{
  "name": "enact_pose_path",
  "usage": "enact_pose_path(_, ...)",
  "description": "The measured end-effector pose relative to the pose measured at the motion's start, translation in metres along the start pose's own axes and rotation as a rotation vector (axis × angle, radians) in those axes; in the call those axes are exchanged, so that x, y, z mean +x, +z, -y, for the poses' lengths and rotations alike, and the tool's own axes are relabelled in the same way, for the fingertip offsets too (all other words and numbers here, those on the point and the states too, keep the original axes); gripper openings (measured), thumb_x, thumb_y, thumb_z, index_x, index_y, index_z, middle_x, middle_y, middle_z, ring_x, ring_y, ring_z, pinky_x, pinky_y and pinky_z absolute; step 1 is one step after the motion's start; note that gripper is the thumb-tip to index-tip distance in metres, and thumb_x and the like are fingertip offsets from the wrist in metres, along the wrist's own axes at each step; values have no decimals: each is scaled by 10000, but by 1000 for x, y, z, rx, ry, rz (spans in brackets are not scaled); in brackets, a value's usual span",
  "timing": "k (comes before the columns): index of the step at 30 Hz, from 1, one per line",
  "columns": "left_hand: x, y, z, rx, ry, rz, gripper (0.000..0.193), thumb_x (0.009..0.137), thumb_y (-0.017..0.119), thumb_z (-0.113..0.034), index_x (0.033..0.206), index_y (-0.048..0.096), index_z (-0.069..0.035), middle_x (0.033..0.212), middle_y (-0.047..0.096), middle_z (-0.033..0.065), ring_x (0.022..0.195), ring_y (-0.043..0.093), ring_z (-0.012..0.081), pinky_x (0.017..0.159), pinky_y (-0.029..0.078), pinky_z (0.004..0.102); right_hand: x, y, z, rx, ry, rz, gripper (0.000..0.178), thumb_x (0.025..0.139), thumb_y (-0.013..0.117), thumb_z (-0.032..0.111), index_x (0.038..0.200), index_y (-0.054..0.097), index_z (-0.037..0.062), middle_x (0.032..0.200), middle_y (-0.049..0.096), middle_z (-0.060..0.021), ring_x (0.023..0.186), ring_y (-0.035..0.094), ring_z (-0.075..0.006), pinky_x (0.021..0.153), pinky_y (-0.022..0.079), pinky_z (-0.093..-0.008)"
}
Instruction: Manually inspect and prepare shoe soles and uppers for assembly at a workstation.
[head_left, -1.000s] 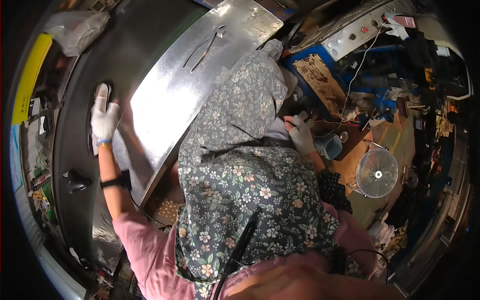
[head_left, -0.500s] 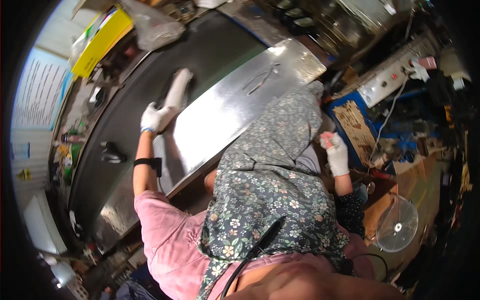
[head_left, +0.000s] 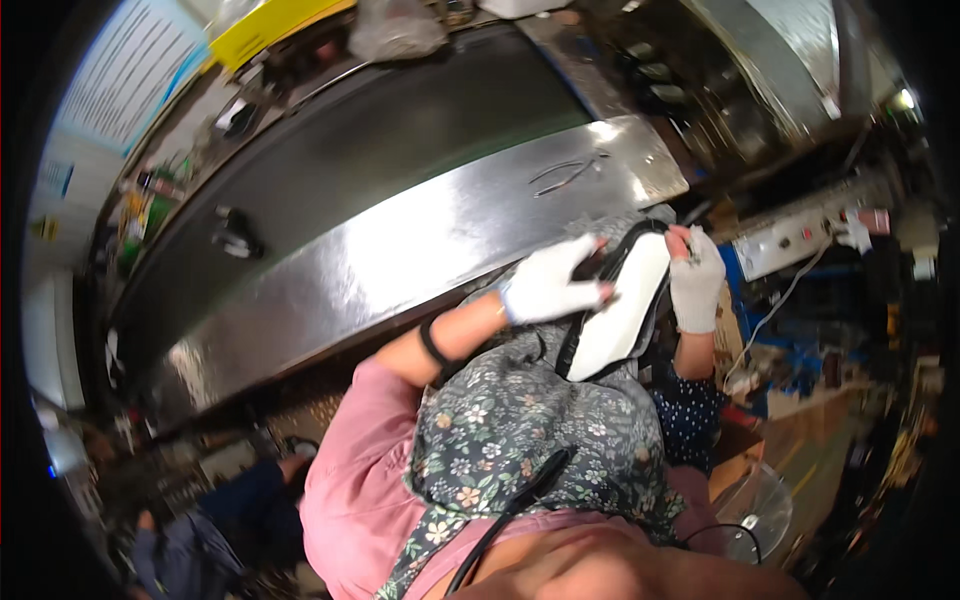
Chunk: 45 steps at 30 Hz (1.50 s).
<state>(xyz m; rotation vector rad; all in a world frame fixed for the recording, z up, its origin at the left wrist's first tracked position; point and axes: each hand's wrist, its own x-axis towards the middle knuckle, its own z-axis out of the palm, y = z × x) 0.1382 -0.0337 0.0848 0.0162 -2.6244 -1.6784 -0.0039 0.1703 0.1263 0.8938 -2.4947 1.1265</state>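
A black shoe upper (head_left: 622,312) with a white sole-shaped underside facing up rests tilted on my apron-covered lap. My left hand (head_left: 548,283), in a white glove with bare fingertips, is at its left side. Thumb and fingers are apart, the thumb tip at the edge of the white underside. At the upper right end of the shoe is my right hand (head_left: 697,283), in a similar glove. Its fingers are closed at the black rim, and the glove hides part of the grip. Metal pincers (head_left: 568,177) lie on the shiny metal plate (head_left: 400,235) beyond my lap.
A dark conveyor-like belt (head_left: 440,120) runs beyond the plate, with a small black object (head_left: 236,232) on it. At right stands a white switch panel (head_left: 797,240) with a hanging cable. A person in dark clothing (head_left: 215,535) is at the lower left.
My left hand has brought the shoe from the belt to my lap and its fingers are now apart. My right hand has come up to the shoe's end. The view has turned somewhat.
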Motion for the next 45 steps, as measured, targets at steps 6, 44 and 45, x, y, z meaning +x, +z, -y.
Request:
enact_pose_path(6,97,30,-6,-1115,21,183,649,1037,604,-488,1466,504,-11,1243,658,101,1124,634,163,1044,478,326,-9,1,-1,17,-158,-35,116,967,681,119,985,710,9,931,706,-159,881,680,-365,776,546,-406)
enact_pose_path(44,73,58,-4,-359,-153,-110,524,863,790,-62,1309,520,-7,1100,657,92,915,655,143,813,576,327,-112,15,-73,1377,1261,278,640,1083,491,500,1491,488,7,1419,603,-153,1309,574,-230,1178,405,-374)
enact_pose_path(45,77,61,5,-381,-76,-102,524,863,790,-62,1309,520,-7,1100,657,92,915,655,143,813,576,327,-112,15,-74,1331,1211,319,640,1083,491,500,1491,488,7,1419,603,-153,1309,574,-230,1178,405,-374)
